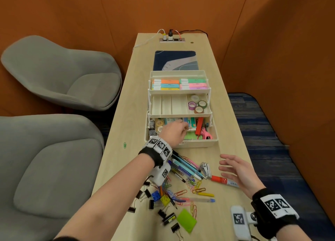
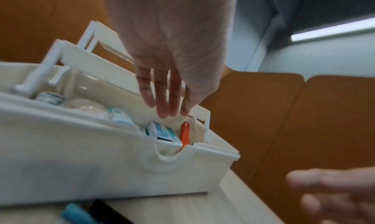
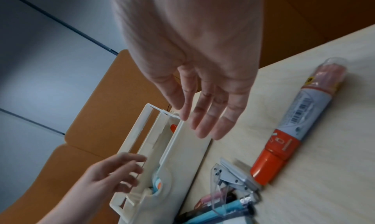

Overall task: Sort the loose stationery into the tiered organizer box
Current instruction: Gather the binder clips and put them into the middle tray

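Both hands are empty, fingers straight: left hand [image 1: 175, 132] over the organizer box [image 1: 203, 144] bottom tier, right hand [image 1: 235, 172] above the glue stick [image 1: 223, 180] — nearer, its long axis running left-right beneath the palm.

Your left hand [image 1: 175, 133] and right hand [image 1: 235, 171] are bare, as are both forearms. On your left wrist you wear a black fabric wrist strap [image 1: 150, 156] topped by a curved white band of square black-and-white coded markers [image 1: 159, 145]. A rounded white plastic camera housing [image 1: 161, 174] hangs from that strap and carries one more coded marker on its side. Your right wrist has a matching black strap [image 1: 272, 220] with a white marker band [image 1: 276, 205] showing two coded squares. A white camera block [image 1: 239, 222] with its own marker is fixed to that strap by a silver screw joint [image 1: 253, 216]. A dark sleeve edge [image 1: 67, 238] shows at your left elbow.
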`<action>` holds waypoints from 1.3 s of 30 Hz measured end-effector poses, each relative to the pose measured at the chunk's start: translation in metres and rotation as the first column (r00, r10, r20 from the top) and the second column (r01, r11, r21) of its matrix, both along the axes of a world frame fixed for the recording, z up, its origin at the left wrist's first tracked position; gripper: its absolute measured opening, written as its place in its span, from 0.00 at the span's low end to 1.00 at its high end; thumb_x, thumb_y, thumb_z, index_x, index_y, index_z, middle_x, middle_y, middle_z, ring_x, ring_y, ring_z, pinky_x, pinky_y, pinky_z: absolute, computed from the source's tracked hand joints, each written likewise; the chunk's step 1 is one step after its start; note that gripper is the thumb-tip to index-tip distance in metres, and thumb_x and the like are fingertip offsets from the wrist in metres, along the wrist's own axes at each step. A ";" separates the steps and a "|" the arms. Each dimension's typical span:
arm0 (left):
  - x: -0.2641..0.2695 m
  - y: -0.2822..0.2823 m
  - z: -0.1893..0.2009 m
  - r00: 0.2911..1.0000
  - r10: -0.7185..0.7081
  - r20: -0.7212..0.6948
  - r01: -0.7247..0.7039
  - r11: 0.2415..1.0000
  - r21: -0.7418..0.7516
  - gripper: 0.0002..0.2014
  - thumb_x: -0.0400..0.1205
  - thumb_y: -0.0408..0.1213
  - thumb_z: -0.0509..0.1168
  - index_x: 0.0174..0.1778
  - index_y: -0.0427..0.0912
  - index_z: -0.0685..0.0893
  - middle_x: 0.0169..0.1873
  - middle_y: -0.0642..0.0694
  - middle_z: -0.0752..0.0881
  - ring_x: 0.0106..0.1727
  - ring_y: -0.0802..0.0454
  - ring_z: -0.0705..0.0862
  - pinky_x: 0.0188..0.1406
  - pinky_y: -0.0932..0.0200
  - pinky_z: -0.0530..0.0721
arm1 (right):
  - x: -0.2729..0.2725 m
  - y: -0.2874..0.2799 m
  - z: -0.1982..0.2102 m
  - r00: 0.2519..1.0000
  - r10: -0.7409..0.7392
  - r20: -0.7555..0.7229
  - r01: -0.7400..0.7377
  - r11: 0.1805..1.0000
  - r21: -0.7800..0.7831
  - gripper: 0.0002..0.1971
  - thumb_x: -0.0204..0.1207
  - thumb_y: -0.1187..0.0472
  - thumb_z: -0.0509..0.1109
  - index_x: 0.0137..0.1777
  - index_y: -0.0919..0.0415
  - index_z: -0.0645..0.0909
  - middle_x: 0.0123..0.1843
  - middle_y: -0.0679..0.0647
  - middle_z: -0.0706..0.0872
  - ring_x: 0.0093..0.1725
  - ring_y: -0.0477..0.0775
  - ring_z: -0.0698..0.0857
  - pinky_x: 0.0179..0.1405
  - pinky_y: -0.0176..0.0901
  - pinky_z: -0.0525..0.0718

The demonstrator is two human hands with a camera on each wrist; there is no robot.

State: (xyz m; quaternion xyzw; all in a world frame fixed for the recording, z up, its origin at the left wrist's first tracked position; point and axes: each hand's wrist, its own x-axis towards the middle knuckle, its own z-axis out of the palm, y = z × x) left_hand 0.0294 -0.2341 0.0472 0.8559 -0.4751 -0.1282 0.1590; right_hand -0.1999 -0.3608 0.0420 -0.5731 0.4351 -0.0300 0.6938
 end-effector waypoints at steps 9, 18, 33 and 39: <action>-0.042 0.126 -0.021 0.924 0.360 -0.128 -0.381 0.898 -0.222 0.09 0.85 0.38 0.60 0.58 0.48 0.82 0.49 0.58 0.81 0.41 0.64 0.81 0.48 0.69 0.81 | 0.004 0.016 -0.036 0.898 0.278 -0.340 -0.413 0.799 -0.437 0.16 0.80 0.69 0.60 0.62 0.53 0.79 0.51 0.56 0.80 0.47 0.50 0.81 0.49 0.43 0.79; -0.068 0.178 -0.053 0.861 0.488 -0.146 -0.502 0.860 -0.086 0.07 0.83 0.37 0.61 0.52 0.51 0.83 0.42 0.57 0.81 0.35 0.60 0.80 0.43 0.59 0.80 | 0.039 0.032 -0.056 0.755 0.404 -0.516 -0.649 0.352 -0.675 0.20 0.80 0.60 0.63 0.71 0.47 0.74 0.66 0.53 0.72 0.67 0.53 0.73 0.68 0.46 0.75; -0.057 0.165 -0.051 0.882 0.446 -0.155 -0.457 0.889 -0.040 0.07 0.83 0.39 0.60 0.51 0.50 0.83 0.45 0.54 0.82 0.42 0.54 0.81 0.47 0.54 0.81 | 0.046 0.036 -0.064 0.713 0.360 -0.602 -0.702 0.356 -0.617 0.09 0.77 0.66 0.64 0.51 0.53 0.82 0.50 0.53 0.74 0.53 0.58 0.81 0.53 0.47 0.80; -0.054 0.172 -0.051 0.867 0.473 -0.156 -0.479 0.878 -0.003 0.07 0.82 0.39 0.60 0.51 0.50 0.83 0.45 0.53 0.82 0.45 0.52 0.82 0.48 0.54 0.82 | 0.043 0.025 -0.060 0.891 0.234 -0.389 -0.441 0.651 -0.619 0.07 0.78 0.68 0.63 0.48 0.55 0.78 0.53 0.56 0.78 0.45 0.52 0.78 0.47 0.40 0.74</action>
